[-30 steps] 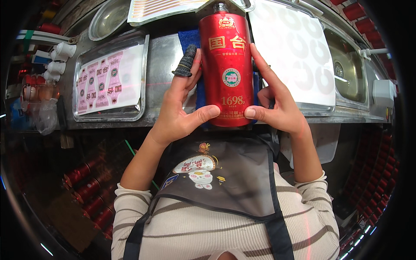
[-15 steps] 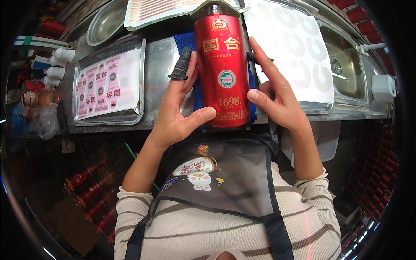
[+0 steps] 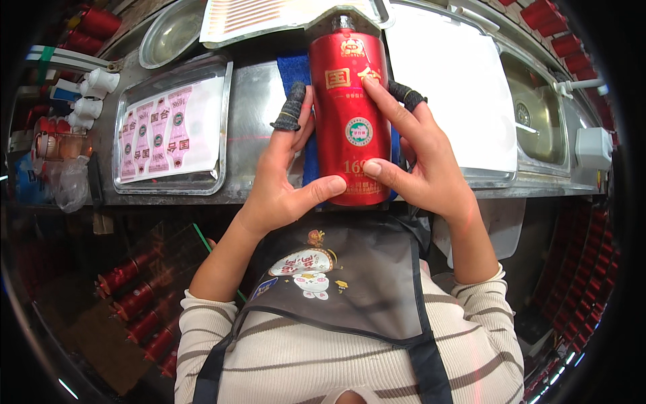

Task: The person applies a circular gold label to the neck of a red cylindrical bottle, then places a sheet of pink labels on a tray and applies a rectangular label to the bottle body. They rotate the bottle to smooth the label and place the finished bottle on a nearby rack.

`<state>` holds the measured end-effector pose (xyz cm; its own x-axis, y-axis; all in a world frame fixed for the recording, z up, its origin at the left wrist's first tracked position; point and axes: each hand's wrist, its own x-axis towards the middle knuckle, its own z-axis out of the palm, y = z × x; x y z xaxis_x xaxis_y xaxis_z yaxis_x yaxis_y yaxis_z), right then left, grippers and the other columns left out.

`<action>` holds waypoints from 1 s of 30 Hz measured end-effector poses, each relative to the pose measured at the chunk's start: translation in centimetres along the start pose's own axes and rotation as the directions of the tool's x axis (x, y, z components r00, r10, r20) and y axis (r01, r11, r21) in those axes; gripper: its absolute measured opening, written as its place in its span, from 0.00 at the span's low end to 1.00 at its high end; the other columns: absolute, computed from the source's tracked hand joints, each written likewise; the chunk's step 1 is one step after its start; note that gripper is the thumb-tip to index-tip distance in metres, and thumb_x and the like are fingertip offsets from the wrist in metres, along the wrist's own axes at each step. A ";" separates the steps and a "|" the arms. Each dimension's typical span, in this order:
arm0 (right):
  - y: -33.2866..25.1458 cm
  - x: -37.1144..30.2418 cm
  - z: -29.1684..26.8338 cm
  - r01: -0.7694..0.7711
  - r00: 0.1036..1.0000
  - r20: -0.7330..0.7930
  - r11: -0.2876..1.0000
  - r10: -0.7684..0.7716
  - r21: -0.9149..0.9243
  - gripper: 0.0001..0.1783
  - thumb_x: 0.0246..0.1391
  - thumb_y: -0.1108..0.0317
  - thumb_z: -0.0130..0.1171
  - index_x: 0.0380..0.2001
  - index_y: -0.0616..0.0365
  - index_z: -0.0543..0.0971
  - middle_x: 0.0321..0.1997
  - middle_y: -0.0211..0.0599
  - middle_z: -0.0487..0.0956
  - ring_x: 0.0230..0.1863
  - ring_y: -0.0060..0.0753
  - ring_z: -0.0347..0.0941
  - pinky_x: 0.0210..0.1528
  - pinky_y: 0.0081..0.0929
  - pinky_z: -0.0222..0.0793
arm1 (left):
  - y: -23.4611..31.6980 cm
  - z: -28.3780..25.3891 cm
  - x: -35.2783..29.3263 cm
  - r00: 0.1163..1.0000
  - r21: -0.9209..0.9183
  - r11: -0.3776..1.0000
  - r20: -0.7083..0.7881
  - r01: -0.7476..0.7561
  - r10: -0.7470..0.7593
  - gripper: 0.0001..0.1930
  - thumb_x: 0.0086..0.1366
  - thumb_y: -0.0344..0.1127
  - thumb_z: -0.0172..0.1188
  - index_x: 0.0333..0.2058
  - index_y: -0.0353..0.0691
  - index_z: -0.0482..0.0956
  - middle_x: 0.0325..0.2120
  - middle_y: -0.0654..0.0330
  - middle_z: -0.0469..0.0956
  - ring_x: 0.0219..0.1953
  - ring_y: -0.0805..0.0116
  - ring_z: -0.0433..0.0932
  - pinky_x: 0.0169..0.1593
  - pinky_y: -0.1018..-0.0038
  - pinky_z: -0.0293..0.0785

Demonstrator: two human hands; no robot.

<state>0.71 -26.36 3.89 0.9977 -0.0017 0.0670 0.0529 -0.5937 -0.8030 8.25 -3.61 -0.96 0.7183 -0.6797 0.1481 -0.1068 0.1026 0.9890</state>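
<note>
A glossy red bottle point(image 3: 351, 151) with gold lettering and a round green-and-white emblem lies face up at the counter's front edge, its neck pointing away. Under it is a blue cloth point(image 3: 293, 67), showing on the left side. My left hand point(image 3: 282, 178) grips the bottle's left side, thumb across its lower front. From the right, my right hand point(image 3: 420, 161) holds it too, with the index fingertip on the gold lettering and the thumb near the lower print. Dark knitted finger covers sit on a finger of each hand. The bottle's underside is hidden.
To the left, a metal tray point(image 3: 225, 128) bears a sheet of pink printed decals point(image 3: 155, 131). Behind it stands a round metal bowl point(image 3: 176, 34). A white sheet point(image 3: 451, 94) lies on the right, beside a metal sink point(image 3: 546, 151). Several red bottles point(image 3: 134, 299) are at lower left.
My right hand has moved left onto the bottle's front, its index finger now touching the lettering. The bottle appears slightly lower and further right. The right-hand sheet's grey rings no longer show.
</note>
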 end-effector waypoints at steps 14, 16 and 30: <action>-0.2 0.0 0.4 -0.019 1.000 0.021 0.996 0.018 0.087 0.47 0.49 0.51 0.71 0.72 0.41 0.65 0.62 0.56 0.67 0.56 0.52 0.68 0.57 0.38 0.66 | 0.3 -0.1 -0.1 1.000 0.031 0.999 -0.001 -0.008 0.008 0.56 0.57 0.39 0.75 0.72 0.28 0.43 0.74 0.41 0.46 0.75 0.51 0.49 0.75 0.60 0.47; -0.3 0.0 0.4 -0.024 0.999 0.026 0.995 0.022 0.096 0.47 0.49 0.51 0.71 0.72 0.40 0.65 0.65 0.60 0.67 0.60 0.58 0.70 0.62 0.42 0.68 | 0.2 -0.1 -0.1 1.000 0.027 1.000 0.002 -0.010 0.010 0.56 0.57 0.39 0.75 0.72 0.28 0.43 0.74 0.41 0.46 0.75 0.51 0.49 0.75 0.60 0.47; -0.3 0.2 -0.2 -0.045 0.998 0.042 0.997 0.042 0.067 0.49 0.48 0.51 0.70 0.73 0.46 0.63 0.51 0.42 0.69 0.42 0.33 0.62 0.41 0.26 0.62 | 0.9 0.0 0.0 1.000 0.065 0.998 -0.005 0.002 -0.002 0.56 0.57 0.39 0.75 0.72 0.27 0.43 0.73 0.40 0.47 0.75 0.51 0.49 0.75 0.60 0.46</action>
<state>0.91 -26.31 4.26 0.9999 0.0073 0.0077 0.0104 -0.5373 -0.8433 8.16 -3.50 -0.03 0.7218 -0.6765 0.1461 -0.1499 0.0533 0.9873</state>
